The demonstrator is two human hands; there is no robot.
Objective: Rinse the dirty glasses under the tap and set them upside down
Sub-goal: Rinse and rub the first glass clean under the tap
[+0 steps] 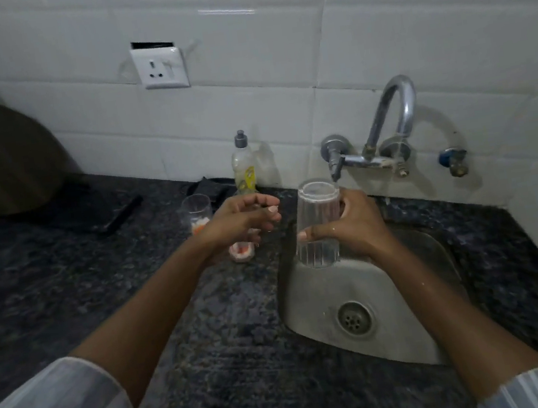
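Right hand (pixel 350 227) clasping ribbed glass (pixel 319 224) upright over sink (pixel 313 305), mouth under tap (pixel 388 131), presumably for filling. Left hand (pixel 242 223) hovering, fingers loosely curled, empty. Dirty glasses (pixel 197 215) waiting alongside on counter (pixel 98 279).

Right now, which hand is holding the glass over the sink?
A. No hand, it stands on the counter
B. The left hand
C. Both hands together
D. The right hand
D: the right hand is wrapped around the clear glass above the sink, while the left hand hovers apart over the counter, not touching it.
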